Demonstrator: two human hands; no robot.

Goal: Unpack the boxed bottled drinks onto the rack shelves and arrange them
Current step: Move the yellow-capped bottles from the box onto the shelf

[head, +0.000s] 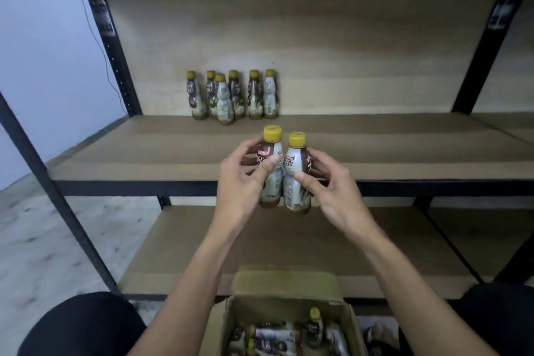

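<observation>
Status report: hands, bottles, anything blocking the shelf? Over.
Left hand grips left bottle, right hand grips right bottle, both upright, before shelf. Six bottles stand at shelf back. No obstacle seen.
</observation>
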